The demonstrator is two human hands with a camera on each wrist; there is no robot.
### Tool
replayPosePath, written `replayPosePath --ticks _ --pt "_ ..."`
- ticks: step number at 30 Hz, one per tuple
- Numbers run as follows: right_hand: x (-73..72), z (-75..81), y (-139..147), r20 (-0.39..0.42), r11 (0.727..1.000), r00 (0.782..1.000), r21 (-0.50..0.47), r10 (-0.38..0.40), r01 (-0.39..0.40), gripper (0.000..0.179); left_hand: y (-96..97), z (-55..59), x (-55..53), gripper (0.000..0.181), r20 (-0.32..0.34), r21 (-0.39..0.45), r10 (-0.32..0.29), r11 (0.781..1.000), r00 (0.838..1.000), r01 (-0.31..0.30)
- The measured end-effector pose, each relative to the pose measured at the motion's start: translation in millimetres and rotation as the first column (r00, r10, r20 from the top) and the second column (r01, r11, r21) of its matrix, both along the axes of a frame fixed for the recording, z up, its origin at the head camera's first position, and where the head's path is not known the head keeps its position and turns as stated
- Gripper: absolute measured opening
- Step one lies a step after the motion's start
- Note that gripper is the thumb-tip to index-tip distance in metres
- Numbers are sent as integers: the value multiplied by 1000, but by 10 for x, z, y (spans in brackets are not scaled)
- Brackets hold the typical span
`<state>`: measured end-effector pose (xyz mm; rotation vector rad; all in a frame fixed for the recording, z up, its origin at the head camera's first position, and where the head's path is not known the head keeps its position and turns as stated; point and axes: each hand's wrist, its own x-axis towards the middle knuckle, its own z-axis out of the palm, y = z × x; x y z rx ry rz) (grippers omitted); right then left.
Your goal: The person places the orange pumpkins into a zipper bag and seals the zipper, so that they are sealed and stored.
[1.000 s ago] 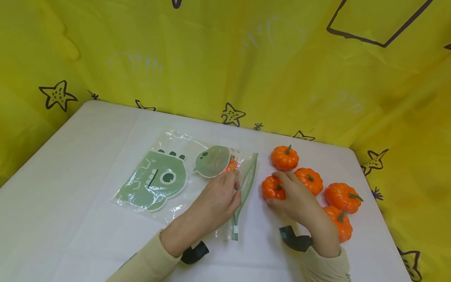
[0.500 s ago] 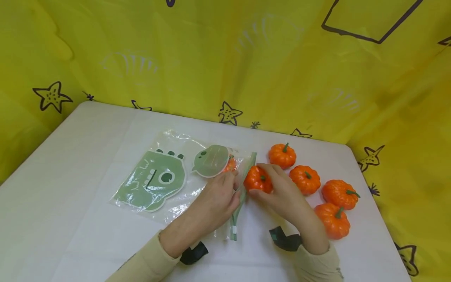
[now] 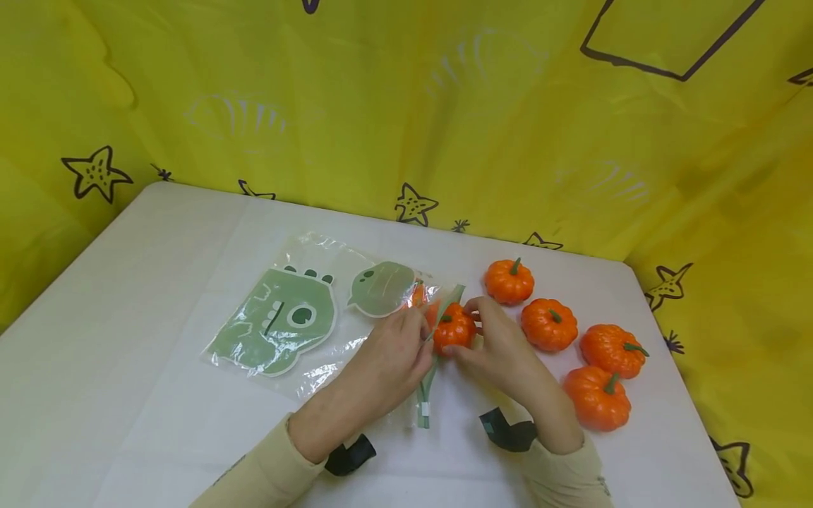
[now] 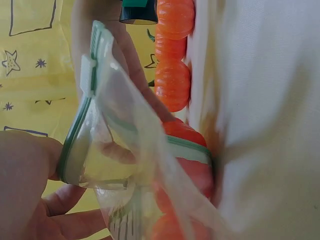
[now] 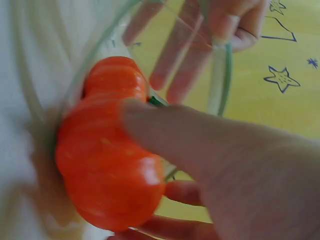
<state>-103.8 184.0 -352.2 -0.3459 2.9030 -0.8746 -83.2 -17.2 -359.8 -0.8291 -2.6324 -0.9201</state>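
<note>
A clear zip bag [image 3: 346, 335] with green monster prints lies on the table, its green-edged mouth to the right. My left hand [image 3: 390, 356] pinches the upper lip of that mouth; in the left wrist view the lip [image 4: 75, 140] is lifted and the mouth gapes. My right hand [image 3: 508, 356] grips a small orange toy pumpkin [image 3: 456, 330] with a green stem, partly inside the mouth. The thumb [image 5: 150, 122] presses on its side in the right wrist view. Deeper in the bag sits another pumpkin [image 3: 416, 293], mostly hidden by the print and my left hand.
Several more orange pumpkins [image 3: 549, 324] stand on the white table [image 3: 159, 296] to the right, one [image 3: 598, 398] beside my right forearm. A white slider [image 3: 425, 409] sits at the near end of the bag's zip. Yellow patterned cloth [image 3: 381, 127] hangs behind the table.
My right hand has carried the pumpkin leftward from beside the other pumpkins into the bag's mouth. The left hand has stayed at the bag's edge.
</note>
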Motion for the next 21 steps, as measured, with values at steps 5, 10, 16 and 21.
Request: replayPosePath --ticks 5,10,16,21 --pt "-14 -4 29 47 1000 999 -13 18 -18 57 -2 5 -7 10 17 -4 -6 1000 1000 6" --pt "-43 -30 28 11 995 999 -96 36 -35 56 -11 20 2 10 66 -20 -3 1000 998 5" --pt "-61 -57 12 -31 989 999 -145 36 -40 55 -9 40 20 9 57 -12 -3 1000 998 4" --pt "-108 -155 -38 -38 984 999 -176 -2 -5 58 0 61 32 8 65 4 -8 1000 998 7"
